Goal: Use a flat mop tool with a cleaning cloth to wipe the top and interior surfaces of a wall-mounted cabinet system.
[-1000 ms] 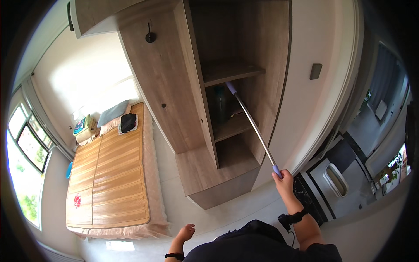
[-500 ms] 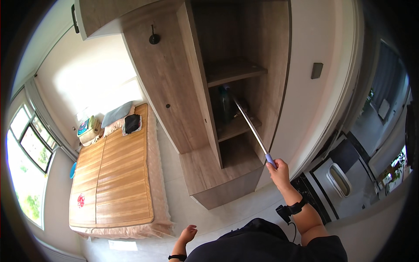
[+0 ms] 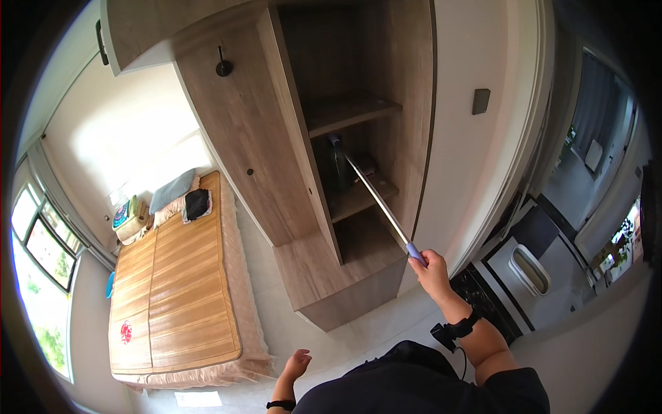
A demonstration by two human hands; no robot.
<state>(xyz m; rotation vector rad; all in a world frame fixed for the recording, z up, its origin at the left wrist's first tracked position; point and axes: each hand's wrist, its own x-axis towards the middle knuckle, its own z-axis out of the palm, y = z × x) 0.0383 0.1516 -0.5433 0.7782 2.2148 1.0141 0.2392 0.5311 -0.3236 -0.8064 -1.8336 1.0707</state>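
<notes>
My right hand (image 3: 433,271) grips the purple handle (image 3: 414,252) of a long-handled duster. Its pale pole (image 3: 377,197) slants up and left into a middle compartment of a wood-grain cabinet (image 3: 296,265). Just below the upper shelf (image 3: 355,116) is the purple joint (image 3: 335,140) at the pole's far end. A dark head hangs from that joint; shadow hides its detail. Beneath it lies a lower shelf (image 3: 365,200), with a small item behind the pole that is too dark to name. My left hand (image 3: 298,363) hangs low beside my body, fingers loosely bent and holding nothing visible.
Left of the cabinet stands a bed (image 3: 186,290) with a slatted mat, a grey-blue pillow (image 3: 171,190) and a folded black cloth (image 3: 197,205). A window (image 3: 45,241) is at the far left. On the right, a doorway leads to a room with an oval basin (image 3: 529,269).
The view has turned slightly, so the room sits further left in it. My right hand keeps its grip, and the duster's head stays in the same compartment. My left hand barely moves.
</notes>
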